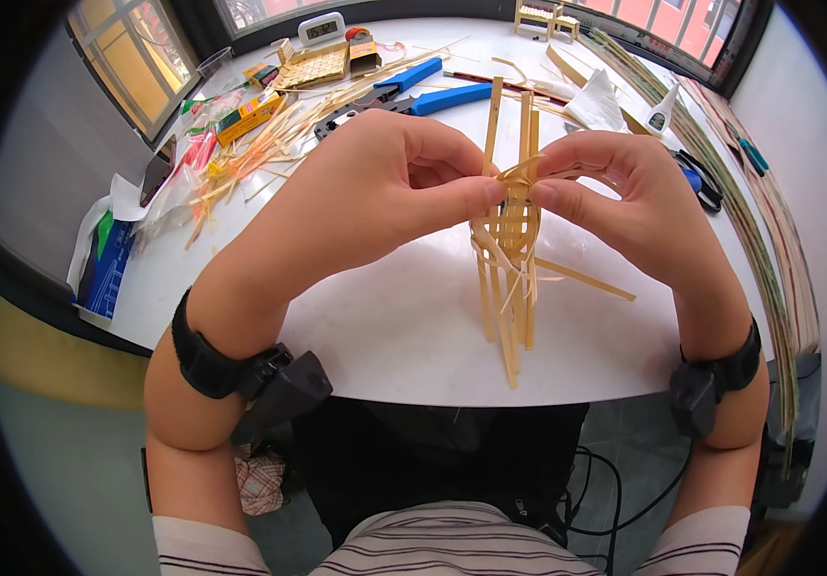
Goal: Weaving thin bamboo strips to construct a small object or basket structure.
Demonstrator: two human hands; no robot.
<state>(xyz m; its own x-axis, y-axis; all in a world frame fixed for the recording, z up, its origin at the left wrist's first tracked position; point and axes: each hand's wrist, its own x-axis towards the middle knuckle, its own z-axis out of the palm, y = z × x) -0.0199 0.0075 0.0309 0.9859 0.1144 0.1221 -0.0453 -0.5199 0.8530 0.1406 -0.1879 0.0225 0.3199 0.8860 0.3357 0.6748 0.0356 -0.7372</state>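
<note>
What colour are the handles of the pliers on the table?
Blue; the pliers' handles show best in the head view.

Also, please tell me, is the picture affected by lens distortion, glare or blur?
Head view: the near edge of the white table looks bowed, probably by the fisheye lens, with black around the image; head view: the windows are bright, but the table shows only soft sheen; head view: the woven strips look sharp, without obvious motion blur.
</note>
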